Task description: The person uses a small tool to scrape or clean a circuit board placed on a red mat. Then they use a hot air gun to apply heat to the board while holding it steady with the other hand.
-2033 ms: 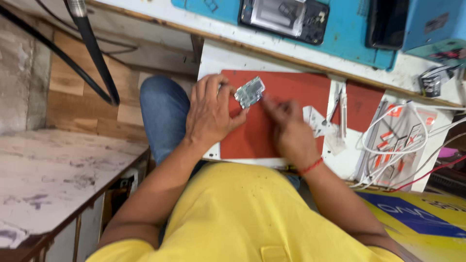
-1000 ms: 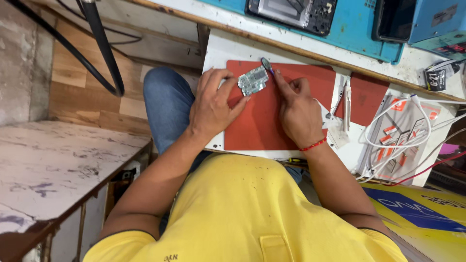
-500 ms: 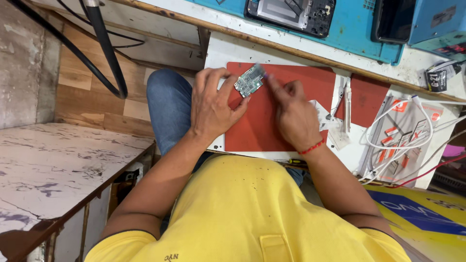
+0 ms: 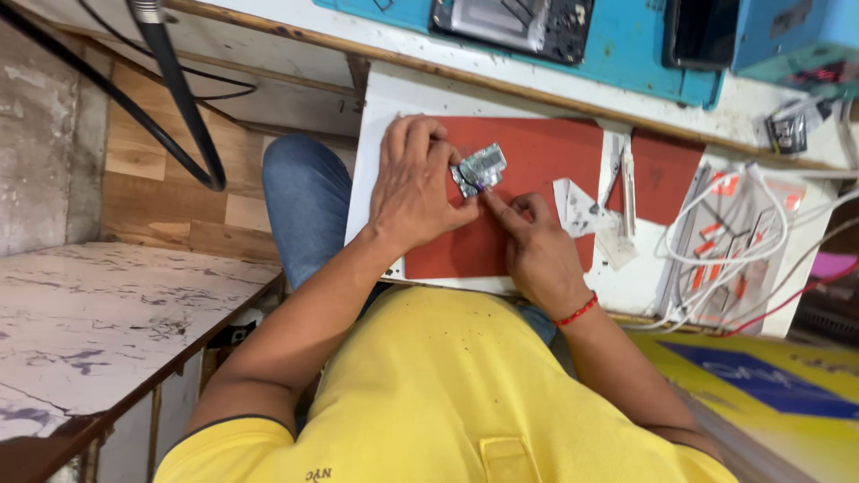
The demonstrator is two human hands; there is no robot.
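A small silvery circuit board (image 4: pixel 479 168) is pinched in the fingers of my left hand (image 4: pixel 413 183), held just above a red work mat (image 4: pixel 546 156). My right hand (image 4: pixel 535 246) sits right below and to the right of the board, its index finger and thumb touching the board's lower edge. Whether a thin tool is between those fingers I cannot tell. A red thread band circles my right wrist.
Tweezers (image 4: pixel 625 179) and scraps of white paper (image 4: pixel 577 207) lie right of the mat. White and red cables (image 4: pixel 743 241) coil at the right. A blue bench top (image 4: pixel 626 45) with an opened phone (image 4: pixel 512 25) lies beyond. A marble slab (image 4: pixel 98 313) stands at left.
My right hand, which was beside the board with a finger pointing up along it, has dropped below it and now touches its lower edge. The left hand keeps hold of the board.
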